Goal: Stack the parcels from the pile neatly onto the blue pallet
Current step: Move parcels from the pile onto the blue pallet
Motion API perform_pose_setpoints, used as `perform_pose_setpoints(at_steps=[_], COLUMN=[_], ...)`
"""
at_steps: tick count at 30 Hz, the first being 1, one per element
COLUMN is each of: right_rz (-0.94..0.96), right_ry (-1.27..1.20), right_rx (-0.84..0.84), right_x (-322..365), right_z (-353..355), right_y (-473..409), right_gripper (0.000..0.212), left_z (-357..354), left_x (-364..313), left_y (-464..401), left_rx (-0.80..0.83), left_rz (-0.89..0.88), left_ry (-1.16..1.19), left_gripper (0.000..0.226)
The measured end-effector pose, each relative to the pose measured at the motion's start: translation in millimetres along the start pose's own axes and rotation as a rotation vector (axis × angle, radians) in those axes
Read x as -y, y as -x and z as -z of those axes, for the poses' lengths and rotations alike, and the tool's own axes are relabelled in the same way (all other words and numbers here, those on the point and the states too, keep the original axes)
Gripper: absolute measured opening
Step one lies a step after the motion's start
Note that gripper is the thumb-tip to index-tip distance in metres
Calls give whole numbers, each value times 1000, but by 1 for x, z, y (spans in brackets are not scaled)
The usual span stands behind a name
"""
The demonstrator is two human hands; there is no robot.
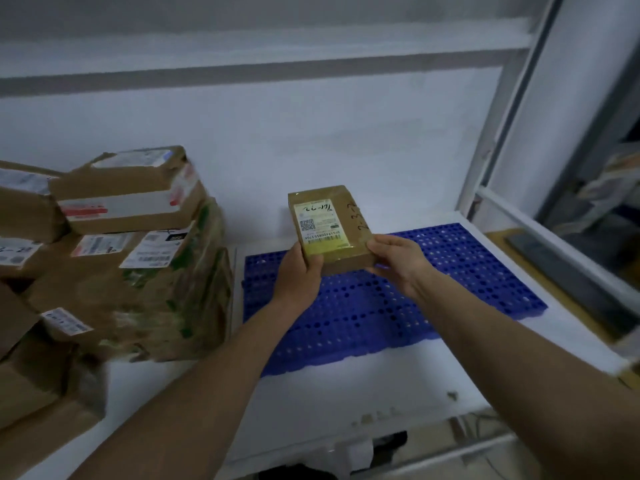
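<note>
Small parcel held over the blue pallet

Both hands, left hand (300, 271) and right hand (398, 259), grip a small brown parcel (329, 228) above the pallet (415, 306); the pile (114, 251) sits left of the pallet.

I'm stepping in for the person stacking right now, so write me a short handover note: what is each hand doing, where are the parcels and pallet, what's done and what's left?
Left hand: gripping the near left corner of a small brown parcel.
Right hand: gripping its near right corner.
The small brown parcel is held in the air above the back of the blue pallet, label facing up.
Done: nothing is on the blue pallet yet.
Left: set this parcel down, then move the pile of parcels, which sits left of the pallet.
</note>
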State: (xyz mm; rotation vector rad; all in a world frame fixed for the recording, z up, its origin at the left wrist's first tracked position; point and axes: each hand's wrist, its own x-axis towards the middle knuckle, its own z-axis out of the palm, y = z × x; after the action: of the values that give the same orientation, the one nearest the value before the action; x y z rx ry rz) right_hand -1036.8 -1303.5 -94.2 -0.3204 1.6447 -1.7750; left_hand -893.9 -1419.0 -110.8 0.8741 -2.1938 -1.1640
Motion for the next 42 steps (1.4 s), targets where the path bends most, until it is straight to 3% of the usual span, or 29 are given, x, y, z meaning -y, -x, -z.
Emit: perform_pose_setpoints(at_steps=[6,12,24,34,38,42], right_rz=[-40,-6,-94,-80,-58,4], right_ry=[5,16,176,329,380,392], right_rx=[-156,-215,-127,-55,-23,23], right_x=[-16,-4,16,3,-2,-2], right_z=[67,145,289,303,305,305], right_y=[15,3,-84,-122,-128,-131], right_gripper=[21,19,26,45,46,43], left_z=[-59,-129,-282,-321,-326,-335], left_x=[-10,-39,-107,-100,-97,-97], left_y=[4,-2,-41,-71,-71,-69], left_rx=[247,343,334,242,175,163], left_rz=[50,40,190,295,245,265], left_ry=[-90,-137,-36,-151,-135,-128], left_gripper=[36,40,46,51,43,51])
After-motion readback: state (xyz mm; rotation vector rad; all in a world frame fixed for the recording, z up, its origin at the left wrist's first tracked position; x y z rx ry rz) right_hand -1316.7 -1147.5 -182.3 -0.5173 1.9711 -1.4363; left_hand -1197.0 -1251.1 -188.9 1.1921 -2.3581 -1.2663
